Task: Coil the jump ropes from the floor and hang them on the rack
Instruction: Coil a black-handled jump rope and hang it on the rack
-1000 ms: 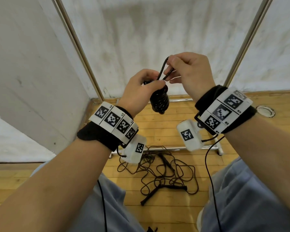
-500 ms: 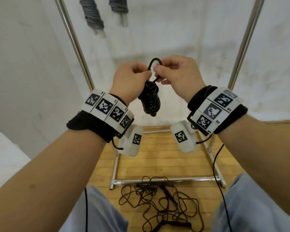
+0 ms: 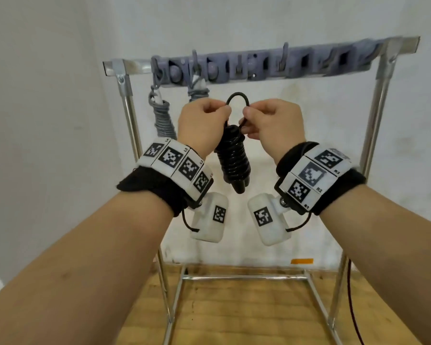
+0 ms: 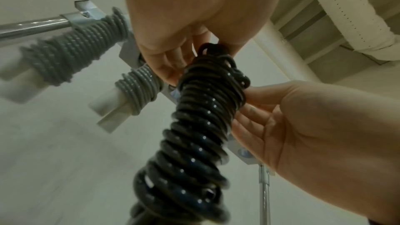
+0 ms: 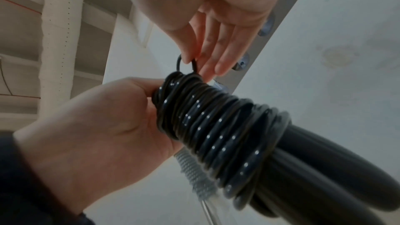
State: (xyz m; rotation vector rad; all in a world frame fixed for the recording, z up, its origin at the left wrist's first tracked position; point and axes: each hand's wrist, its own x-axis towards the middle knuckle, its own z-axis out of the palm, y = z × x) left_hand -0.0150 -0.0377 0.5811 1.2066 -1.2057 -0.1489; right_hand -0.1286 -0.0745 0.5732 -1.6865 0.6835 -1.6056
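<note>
White wall, steel rack (image 3: 373, 115) | black coiled rope (image 3: 232, 155) centre frame, below hook bar (image 3: 259, 68) | left hand (image 3: 200, 120), right hand (image 3: 274, 120) pinching top loop (image 3: 237, 98) | advice: spread loop wide, drop over free hook.

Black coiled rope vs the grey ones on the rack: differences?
The black rope is glossy black with black handles; the grey ropes are matte grey with white handles. The black rope is held below the rack by the left hand and right hand; the grey ropes hang from hooks. All are wound around their handles.
</note>
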